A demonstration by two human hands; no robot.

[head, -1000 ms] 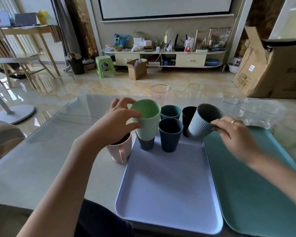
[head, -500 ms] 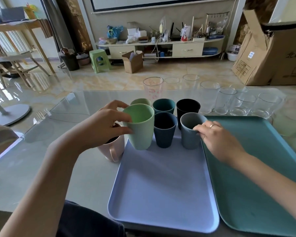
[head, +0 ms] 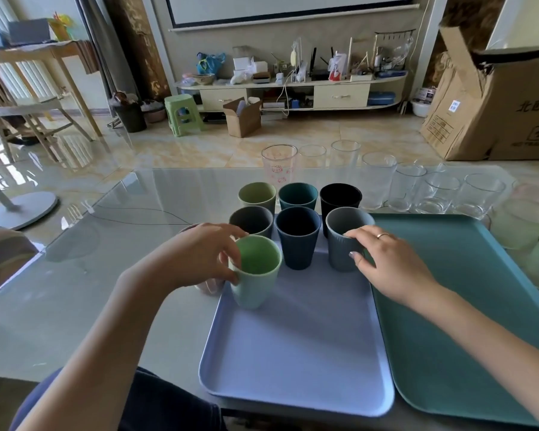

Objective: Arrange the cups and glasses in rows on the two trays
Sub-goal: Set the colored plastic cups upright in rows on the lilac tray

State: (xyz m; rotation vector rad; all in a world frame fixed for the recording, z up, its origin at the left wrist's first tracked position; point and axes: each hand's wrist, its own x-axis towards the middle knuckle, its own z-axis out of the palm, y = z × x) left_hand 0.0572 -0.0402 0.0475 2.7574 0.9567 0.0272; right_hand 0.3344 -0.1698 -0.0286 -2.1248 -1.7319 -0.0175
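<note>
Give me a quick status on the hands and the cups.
Left hand grips light green cup, starting a third row on lavender tray. Right hand holds grey cup. Teal tray bare; clear glasses waiting behind.

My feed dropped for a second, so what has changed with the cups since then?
The right hand lowered the tilted grey cup upright onto the lilac tray and still holds it. The left hand brought the light green cup down to the tray's left edge, still gripping it. The other cups and glasses stayed put.

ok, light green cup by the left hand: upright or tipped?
Upright. The light green cup stands on the lavender tray, mouth up.
</note>
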